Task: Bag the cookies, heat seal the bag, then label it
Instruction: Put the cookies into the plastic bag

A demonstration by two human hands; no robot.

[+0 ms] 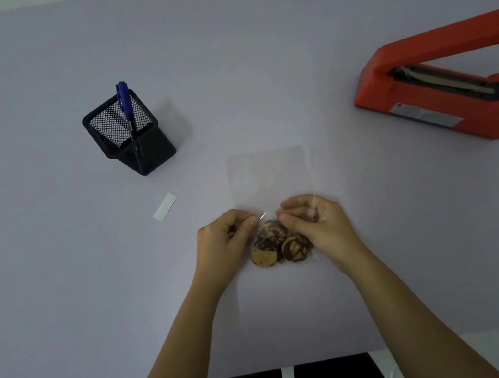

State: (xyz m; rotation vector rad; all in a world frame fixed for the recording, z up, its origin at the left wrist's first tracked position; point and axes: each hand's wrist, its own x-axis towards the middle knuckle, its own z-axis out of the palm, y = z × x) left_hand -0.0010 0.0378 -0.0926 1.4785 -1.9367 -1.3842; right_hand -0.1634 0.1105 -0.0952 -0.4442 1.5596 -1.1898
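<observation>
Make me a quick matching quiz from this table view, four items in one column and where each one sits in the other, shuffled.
Items:
1. pen
2. heat sealer
3. label
4. cookies

Places:
A. far right of the table, arm raised
B. between the two hands, in the clear bag
C. standing in the black mesh holder
D. flat on the table, in front of the holder

Pairs: 1-C, 2-A, 3-D, 4-B
</observation>
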